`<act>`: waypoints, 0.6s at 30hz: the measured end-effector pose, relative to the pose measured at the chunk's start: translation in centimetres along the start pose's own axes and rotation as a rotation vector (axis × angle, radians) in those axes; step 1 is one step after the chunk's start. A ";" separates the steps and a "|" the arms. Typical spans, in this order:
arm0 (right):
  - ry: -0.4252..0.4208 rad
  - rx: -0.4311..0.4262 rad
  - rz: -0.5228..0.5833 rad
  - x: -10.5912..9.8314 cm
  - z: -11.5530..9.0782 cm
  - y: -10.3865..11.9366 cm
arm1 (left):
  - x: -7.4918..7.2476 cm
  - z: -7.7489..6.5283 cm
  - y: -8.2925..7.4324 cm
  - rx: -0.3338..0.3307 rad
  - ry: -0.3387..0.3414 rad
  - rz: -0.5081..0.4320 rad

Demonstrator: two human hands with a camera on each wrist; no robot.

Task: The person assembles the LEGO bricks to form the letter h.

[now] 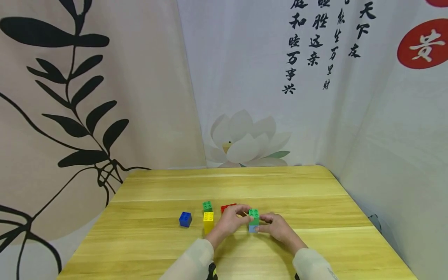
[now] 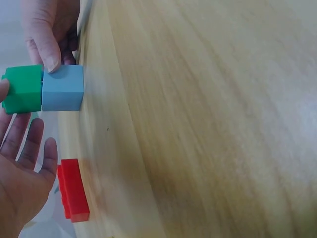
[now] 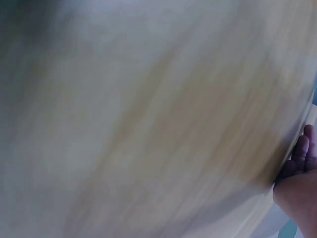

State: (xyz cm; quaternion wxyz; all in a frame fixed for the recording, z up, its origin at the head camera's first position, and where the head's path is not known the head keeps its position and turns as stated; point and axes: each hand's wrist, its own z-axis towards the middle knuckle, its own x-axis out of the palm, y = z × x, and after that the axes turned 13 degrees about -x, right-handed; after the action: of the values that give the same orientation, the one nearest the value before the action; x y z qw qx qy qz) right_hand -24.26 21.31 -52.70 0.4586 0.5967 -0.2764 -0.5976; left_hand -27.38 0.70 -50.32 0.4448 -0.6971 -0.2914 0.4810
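Note:
A green toy brick (image 1: 254, 219) stands on top of a light blue brick (image 1: 252, 229) on the table, in front of the person. My left hand (image 1: 231, 221) pinches the green brick from its left side, thumb near and index finger far. On the other side, my right hand (image 1: 279, 228) holds the light blue brick low down, its thumb laid against that brick's face. The left wrist view shows the green brick (image 2: 23, 89) against the light blue brick (image 2: 63, 88), a thin gap line between them. Only part of the right hand (image 3: 299, 183) shows in the right wrist view.
Left of the hands stand a yellow brick (image 1: 208, 222), a second green brick (image 1: 207, 206) behind it and a dark blue brick (image 1: 185, 219). A red brick (image 1: 224, 209) lies partly hidden behind the left hand. Printed curtains (image 1: 154, 97) hang behind the wooden table (image 1: 140, 249).

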 end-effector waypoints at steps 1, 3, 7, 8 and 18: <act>0.000 -0.003 0.001 0.0 0.0 0.0 | 0.0 0.0 0.0 0.000 0.001 0.001; 0.003 -0.005 0.004 0.0 0.0 -0.1 | 0.0 0.0 0.0 0.005 0.001 0.008; 0.004 -0.005 0.000 0.0 0.0 -0.1 | 0.0 0.1 0.0 0.010 0.002 0.017; 0.004 -0.006 -0.001 0.0 0.0 -0.1 | 0.0 0.1 0.1 0.012 0.002 0.018; 0.009 -0.011 0.002 0.0 0.0 0.0 | 0.1 -0.2 0.5 0.044 -0.010 0.018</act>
State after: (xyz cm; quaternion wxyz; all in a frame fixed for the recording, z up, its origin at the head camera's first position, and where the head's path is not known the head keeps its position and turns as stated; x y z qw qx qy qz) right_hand -24.26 21.28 -52.72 0.4638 0.5966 -0.2716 -0.5961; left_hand -27.14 0.51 -50.80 0.4542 -0.6874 -0.2766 0.4947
